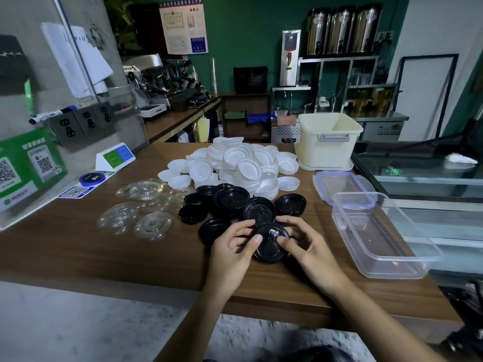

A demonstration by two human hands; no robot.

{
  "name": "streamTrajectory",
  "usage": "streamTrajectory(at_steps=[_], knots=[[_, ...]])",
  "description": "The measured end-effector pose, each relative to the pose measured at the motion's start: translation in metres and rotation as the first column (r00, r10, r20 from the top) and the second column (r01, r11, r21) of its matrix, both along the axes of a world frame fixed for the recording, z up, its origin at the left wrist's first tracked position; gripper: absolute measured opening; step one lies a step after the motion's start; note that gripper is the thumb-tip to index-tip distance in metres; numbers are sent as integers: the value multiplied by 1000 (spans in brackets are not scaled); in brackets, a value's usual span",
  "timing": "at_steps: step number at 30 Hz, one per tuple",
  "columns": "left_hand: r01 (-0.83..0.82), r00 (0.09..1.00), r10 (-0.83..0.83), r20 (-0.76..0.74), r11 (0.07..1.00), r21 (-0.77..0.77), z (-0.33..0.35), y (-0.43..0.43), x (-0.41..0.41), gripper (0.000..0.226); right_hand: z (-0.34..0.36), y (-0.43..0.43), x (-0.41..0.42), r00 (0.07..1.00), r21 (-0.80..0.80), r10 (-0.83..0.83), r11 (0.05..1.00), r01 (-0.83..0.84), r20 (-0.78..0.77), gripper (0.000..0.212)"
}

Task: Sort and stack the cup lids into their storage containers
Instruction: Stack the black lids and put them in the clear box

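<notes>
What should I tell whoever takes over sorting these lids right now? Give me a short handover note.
Hands: the left hand and right hand together grip the held black lid.
Things: loose black lids lie in front of the white pile, and clear lids lie to the left. The clear container and cream bin stand on the right, with no lids visible inside either.
Done: lids are roughly grouped by colour.
Left: stacking and boxing all of them.
</notes>
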State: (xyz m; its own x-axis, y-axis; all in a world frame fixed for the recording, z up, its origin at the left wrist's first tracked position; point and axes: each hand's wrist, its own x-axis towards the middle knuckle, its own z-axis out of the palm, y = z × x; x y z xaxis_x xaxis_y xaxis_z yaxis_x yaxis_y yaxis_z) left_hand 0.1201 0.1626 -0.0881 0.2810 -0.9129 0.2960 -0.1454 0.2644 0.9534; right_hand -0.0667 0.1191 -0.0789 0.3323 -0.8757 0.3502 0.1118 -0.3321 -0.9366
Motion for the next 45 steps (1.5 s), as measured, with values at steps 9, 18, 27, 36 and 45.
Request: streamTrajectory(at_steps=[9,18,27,36,45], knots=[[-21,994,26,109,999,-50,4,4,-11,21,1,1,-22,995,-22,-94,995,93,-31,23],[-322,421,371,828,914,-246,-8,-3,35,34,-3,1,-23,991,34,-133,991,132,21,24],[-260,501,305,810,946,-195,-2,7,43,8,-4,0,-25,992,63,-117,991,114,51,25],[-33,999,32,20,999,15,27,7,11,19,-4,1,-26,989,27,-144,989,143,22,25],[177,940,-129,-317,976,128,24,-5,-16,25,0,2,-29,987,53,-153,987,150,50,30]])
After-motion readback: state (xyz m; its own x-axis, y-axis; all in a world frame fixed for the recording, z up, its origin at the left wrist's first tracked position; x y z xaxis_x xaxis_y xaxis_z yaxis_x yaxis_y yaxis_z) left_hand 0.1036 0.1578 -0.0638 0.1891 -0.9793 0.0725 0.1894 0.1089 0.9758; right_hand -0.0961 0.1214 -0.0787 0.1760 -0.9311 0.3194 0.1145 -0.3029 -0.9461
